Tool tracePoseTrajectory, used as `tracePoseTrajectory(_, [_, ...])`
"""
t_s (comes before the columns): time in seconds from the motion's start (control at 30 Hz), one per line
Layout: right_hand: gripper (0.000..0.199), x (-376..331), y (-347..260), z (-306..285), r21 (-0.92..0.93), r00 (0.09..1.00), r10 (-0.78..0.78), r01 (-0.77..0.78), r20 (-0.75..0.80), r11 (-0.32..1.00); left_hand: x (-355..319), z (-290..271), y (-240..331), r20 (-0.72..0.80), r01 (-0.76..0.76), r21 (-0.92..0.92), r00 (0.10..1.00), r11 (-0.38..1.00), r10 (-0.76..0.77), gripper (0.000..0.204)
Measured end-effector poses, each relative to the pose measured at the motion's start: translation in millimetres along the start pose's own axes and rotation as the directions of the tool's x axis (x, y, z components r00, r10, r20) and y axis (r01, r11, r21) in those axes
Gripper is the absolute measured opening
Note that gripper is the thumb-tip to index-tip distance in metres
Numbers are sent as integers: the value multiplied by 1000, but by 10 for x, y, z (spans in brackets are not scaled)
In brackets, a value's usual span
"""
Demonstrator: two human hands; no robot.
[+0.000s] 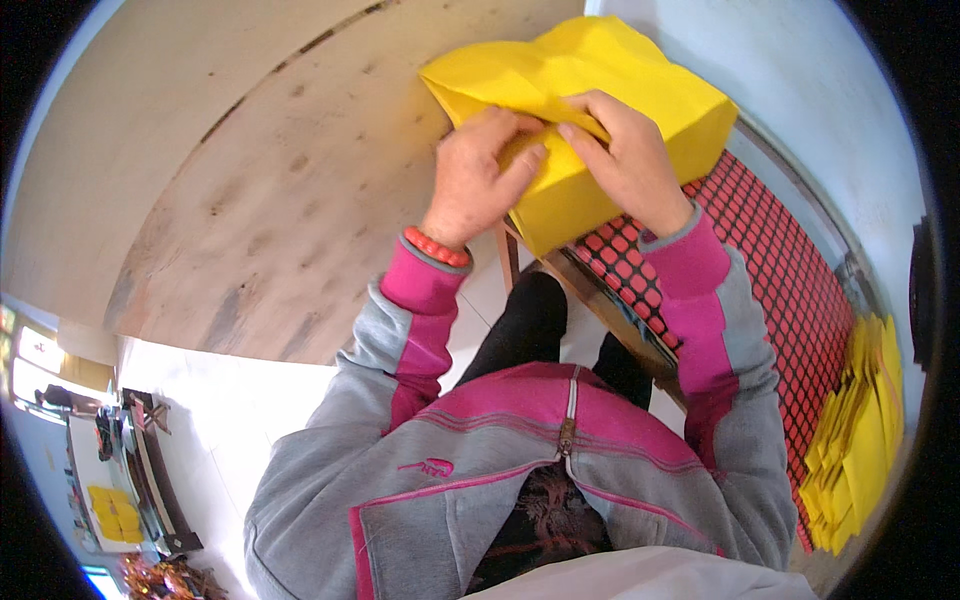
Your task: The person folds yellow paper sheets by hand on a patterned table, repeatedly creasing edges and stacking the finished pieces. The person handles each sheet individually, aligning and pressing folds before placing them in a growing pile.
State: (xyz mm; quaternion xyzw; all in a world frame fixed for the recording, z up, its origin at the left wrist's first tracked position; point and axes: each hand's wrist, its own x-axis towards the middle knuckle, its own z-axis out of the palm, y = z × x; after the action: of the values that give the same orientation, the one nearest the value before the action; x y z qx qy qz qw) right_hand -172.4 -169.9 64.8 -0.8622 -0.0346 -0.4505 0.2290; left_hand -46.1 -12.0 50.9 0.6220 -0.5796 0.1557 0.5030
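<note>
A bright yellow bag (640, 75), boxy and apparently of soft cloth-like material, lies in front of me at the end of a bench topped with red and black patterned cloth. My left hand (482, 170), with an orange-red beaded bracelet above its wrist, has its fingers curled on the bag's near edge, tips partly tucked under a fold. Beside it, my right hand (625, 160) pinches a folded strip of the same edge between thumb and fingers. The inside of the bag is hidden.
The patterned bench top (760, 260) runs down the right along a pale blue wall (800, 90). A stack of flat yellow pieces (855, 440) lies at its near end. On the left stands a large stained wooden board (260, 200). Farther lower left, yellow items (116, 513) rest on a table.
</note>
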Motion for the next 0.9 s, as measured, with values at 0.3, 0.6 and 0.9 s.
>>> tracePoseTrajectory(0.3, [29,-42,61,-11,-116,996,6,4,87,993,-78,-51,-144,-376,16,-67,926,998,-40,26])
tracePoseTrajectory(0.6, [24,1,16,28,-135,996,26,-15,81,991,-1,-102,-64,-99,168,-503,963,848,-249,46])
tracePoseTrajectory(0.9, [32,-41,-18,-10,-204,975,-222,222,27,953,0,-1,-387,23,383,-573,892,725,-452,16])
